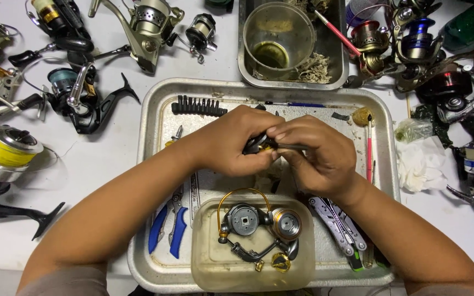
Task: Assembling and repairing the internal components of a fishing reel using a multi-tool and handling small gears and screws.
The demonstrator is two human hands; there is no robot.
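Nearest the camera sat a shallow, cloudy plastic tub (209, 263), resting on the near edge of the big metal tray (149, 164). Inside the tub lay a part-stripped spinning reel (259, 222) with a gold bail wire, plus a few loose gold-coloured bits.

Above the tub, over the middle of the tray, both bare hands met. The left hand (231, 145) was clenched around a small dark reel part (256, 145) with a gold trim, thumb and fingers pinching it. The right hand (316, 151) closed on the same part from the other side, fingertips pressed against it; a thin dark shaft stuck out beneath its fingers. What exactly the part was could not be told, since the fingers covered most of it.

On the tray, left of the tub, lay blue-handled pliers (170, 230). Right of the tub lay a folded grey multi-tool (338, 225). At the tray's far left corner stood a strip of black screwdriver bits (198, 106), and a red-handled tool (369, 151) lay along the tray's right side.

Beyond the tray, a smaller metal pan (336, 66) held a clear plastic cup (278, 35). Left of the tray, on the white table (105, 159), were several fishing reels, one with a yellow line spool (6, 148). More reels crowded the table right of the tray, beside crumpled white tissue (421, 164).
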